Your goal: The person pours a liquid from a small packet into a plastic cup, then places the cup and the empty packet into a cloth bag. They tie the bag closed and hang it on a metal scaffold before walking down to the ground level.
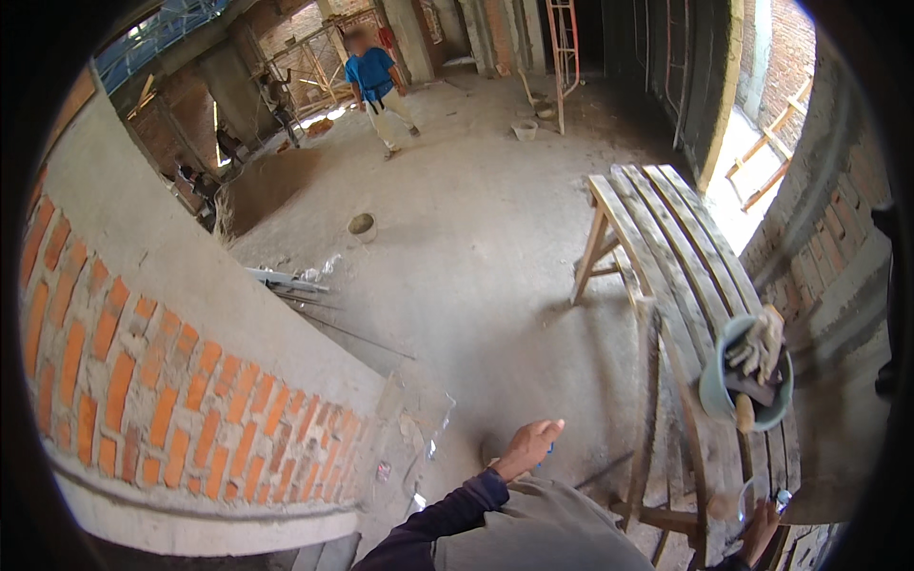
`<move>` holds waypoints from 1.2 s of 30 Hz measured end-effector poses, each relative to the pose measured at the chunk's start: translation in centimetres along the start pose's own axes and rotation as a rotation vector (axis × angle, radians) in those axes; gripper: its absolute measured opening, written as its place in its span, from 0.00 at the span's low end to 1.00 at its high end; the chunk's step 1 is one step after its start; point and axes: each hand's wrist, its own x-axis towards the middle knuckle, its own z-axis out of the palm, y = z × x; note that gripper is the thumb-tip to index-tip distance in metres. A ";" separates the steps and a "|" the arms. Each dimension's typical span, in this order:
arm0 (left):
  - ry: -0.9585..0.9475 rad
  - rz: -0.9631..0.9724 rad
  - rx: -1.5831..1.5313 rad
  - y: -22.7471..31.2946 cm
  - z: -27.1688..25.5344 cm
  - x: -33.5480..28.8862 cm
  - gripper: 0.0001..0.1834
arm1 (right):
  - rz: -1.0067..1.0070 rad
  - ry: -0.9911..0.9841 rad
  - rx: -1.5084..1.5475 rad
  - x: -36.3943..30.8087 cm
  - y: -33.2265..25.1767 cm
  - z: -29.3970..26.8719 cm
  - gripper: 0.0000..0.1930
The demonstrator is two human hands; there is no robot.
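Observation:
My left hand (528, 449), at the end of a dark sleeve, is in front of my body with its fingers curled together. Small bits of blue show beside its fingers, but what they belong to is hidden. At the lower right, my right hand (761, 529) is at the near end of a wooden plank bench (687, 276). Its fingers are closed around something clear with a pale blue-white top (783, 499), too small to name. Just beyond that hand, a grey-green bucket (711, 388) stands on the planks. Pale work gloves (759, 344) and a wooden-handled tool (744, 413) lie in it.
A part-plastered brick wall (190, 409) runs along my left, with metal strips (286, 279) at its foot. Another bucket (363, 226) stands on the concrete floor. Farther off are a person in a blue shirt (371, 71), a pale bucket (525, 130) and a ladder-like frame (564, 52).

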 end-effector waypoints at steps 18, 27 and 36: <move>0.228 0.027 0.128 -7.3 -29.1 22.5 0.23 | -0.186 -1.049 0.175 -2.6 -40.6 60.0 0.13; 1.072 -1.238 0.271 -39.0 -37.0 22.3 0.21 | -0.756 -1.355 -0.053 5.9 -59.3 85.9 0.16; 0.976 -1.047 -0.269 -37.8 -34.2 26.0 0.13 | -1.091 -1.587 -0.178 4.6 -78.0 104.4 0.19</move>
